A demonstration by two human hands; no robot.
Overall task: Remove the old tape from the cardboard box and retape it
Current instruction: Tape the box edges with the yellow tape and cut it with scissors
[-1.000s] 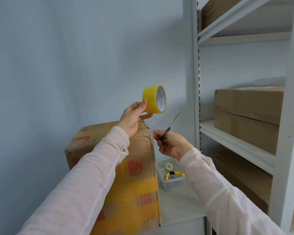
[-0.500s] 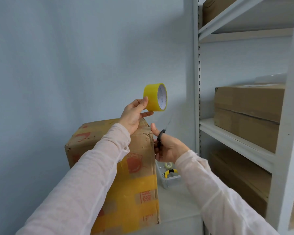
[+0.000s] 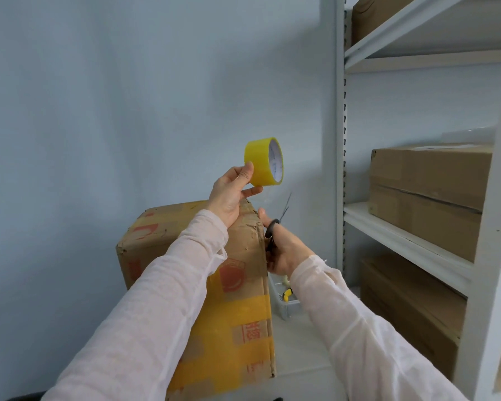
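Your left hand (image 3: 232,195) holds the yellow roll of packing tape with a white core (image 3: 263,162) raised above the top right corner of the worn brown cardboard box with red print (image 3: 156,227). The thumb presses on the roll's outer yellow face and the fingers curl beneath it. The roll sits marginally higher in the head view than one second ago, and its white core still faces right.

Your right hand (image 3: 284,250) grips the black-handled scissors (image 3: 275,224), with the fingers curled through the handle loops. Compared with one second ago, this hand has shifted left and now lies against the box's upper right edge. The thin blades point up towards the roll and are slightly parted; earlier they reached farther up and to the right. A faint pale strip hangs below the roll, too indistinct to identify.

The box stands on the white surface (image 3: 301,357), against the blue-grey wall and left of the white metal shelving unit (image 3: 342,140). Yellow tape bands cover the lower part of its near face. The clear plastic bin (image 3: 284,305) behind the box is now mostly covered by your right forearm. Plain brown cartons (image 3: 428,180) rest on the shelves.
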